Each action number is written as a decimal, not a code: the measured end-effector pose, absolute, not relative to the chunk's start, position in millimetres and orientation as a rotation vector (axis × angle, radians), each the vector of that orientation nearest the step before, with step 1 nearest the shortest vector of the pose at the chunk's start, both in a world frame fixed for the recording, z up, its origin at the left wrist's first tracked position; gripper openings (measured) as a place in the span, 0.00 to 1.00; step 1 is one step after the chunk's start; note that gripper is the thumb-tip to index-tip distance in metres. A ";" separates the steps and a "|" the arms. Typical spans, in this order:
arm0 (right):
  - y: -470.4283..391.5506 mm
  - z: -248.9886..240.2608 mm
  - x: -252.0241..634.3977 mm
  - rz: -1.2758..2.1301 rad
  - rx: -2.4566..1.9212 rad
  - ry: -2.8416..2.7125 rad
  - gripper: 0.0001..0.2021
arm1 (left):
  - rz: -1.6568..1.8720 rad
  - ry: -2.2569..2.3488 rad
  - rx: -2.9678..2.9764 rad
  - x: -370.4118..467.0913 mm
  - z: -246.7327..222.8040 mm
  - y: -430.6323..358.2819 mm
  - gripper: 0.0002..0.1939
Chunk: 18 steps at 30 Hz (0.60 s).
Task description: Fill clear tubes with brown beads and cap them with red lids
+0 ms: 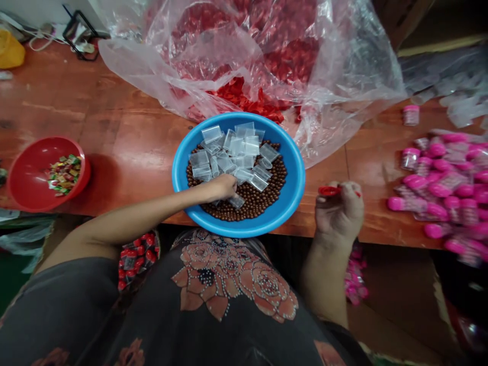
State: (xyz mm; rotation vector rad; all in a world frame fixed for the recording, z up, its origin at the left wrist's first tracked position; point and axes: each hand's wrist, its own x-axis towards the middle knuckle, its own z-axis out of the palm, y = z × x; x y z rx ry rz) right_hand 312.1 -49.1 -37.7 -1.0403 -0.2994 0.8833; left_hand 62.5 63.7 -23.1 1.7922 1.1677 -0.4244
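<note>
A blue basin (238,231) at the table's front edge holds small brown balls (263,202) with clear plastic pieces (244,147) on top. My left hand (221,188) reaches into it over the near side, its fingers closed on a clear plastic piece (237,201) lying at the balls. To the right of the basin, my right hand (339,208) is raised palm up near the table edge, fingers curled round a red piece (330,191). Part of that red piece is hidden by the fingers.
Behind the basin spreads a large clear bag (343,76) of red pieces (247,99). A red bowl (26,175) with small wrapped items (65,174) stands left. Pink-capped containers (442,188) are heaped right. Red items (137,259) sit below the table.
</note>
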 end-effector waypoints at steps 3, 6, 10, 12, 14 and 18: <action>-66.2 -42.2 306.2 0.908 -1.058 -0.325 0.12 | -0.408 1.221 1.725 70.9 -17.4 57.7 0.12; -78.3 -46.0 303.8 0.941 -1.096 -0.318 0.13 | -0.375 1.248 1.789 73.8 -10.9 54.4 0.15; -89.0 -49.9 307.1 0.991 -1.160 -0.300 0.15 | -0.377 1.272 1.871 69.3 -10.7 57.2 0.15; -91.7 -50.5 308.7 1.030 -1.190 -0.316 0.17 | -0.400 1.265 1.797 70.0 -17.8 57.5 0.14; -92.7 -49.7 308.8 1.060 -1.202 -0.353 0.18 | -0.376 1.249 1.683 74.8 -28.9 55.6 0.15; -94.1 -47.2 306.4 1.106 -1.208 -0.388 0.19 | -0.250 1.211 1.358 88.2 -50.9 49.6 0.11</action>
